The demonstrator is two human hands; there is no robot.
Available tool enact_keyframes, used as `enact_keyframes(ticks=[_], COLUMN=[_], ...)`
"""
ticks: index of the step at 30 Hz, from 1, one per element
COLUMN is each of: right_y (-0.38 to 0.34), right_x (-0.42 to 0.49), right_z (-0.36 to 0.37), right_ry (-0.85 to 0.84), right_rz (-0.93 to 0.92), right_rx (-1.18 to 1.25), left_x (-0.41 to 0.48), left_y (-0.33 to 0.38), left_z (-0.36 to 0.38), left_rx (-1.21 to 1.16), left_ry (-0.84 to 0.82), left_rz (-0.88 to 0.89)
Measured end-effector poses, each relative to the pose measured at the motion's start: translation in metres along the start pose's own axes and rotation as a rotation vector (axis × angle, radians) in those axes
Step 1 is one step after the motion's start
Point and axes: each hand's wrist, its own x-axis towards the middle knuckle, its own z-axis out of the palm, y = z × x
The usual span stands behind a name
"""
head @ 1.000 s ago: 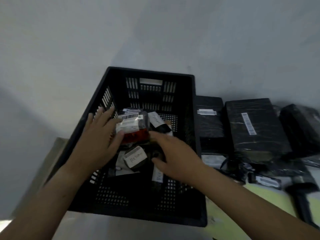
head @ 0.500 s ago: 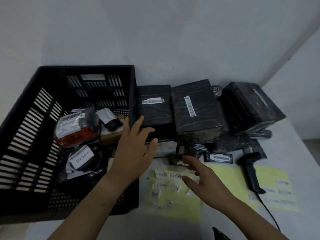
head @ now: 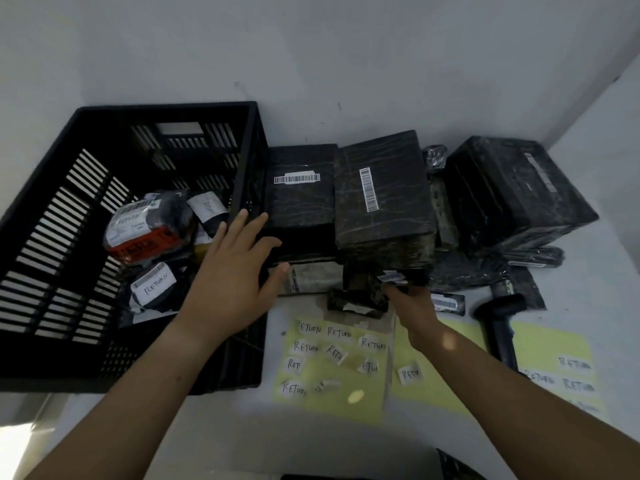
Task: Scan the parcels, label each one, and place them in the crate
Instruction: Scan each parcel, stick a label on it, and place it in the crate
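Over the wall of the crate point(head: 166, 109) I'm hovering my left hand point(head: 232, 271), fingers spread. The small parcel point(head: 356, 299) is lying on the desk point(head: 225, 427) before the stack point(head: 381, 202), long axis left-right. My right hand point(head: 419, 306) is touching its right end; pinching or not, I cannot tell. Gripping across its width seems best.

Dim, soft-focus, wide-angle bend at edges

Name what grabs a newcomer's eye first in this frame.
The big black slatted crate at left, holding a few parcels marked RETURN. Right of it, a pile of black-wrapped parcels with white barcodes against the wall. In front, yellow sheets of handwritten RETURN labels.
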Motion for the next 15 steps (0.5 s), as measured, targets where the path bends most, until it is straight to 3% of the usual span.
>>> enact_keyframes(ticks=[15], right_y=[-0.007], right_x=[0.014], right_z=[0.006], right_ry=[-0.018], right_rz=[0.252], right_rx=[0.17], left_x=[0.001], left_y=[-0.001], left_z=[-0.001], left_rx=[-0.001], left_ry=[-0.005], left_rz=[0.009])
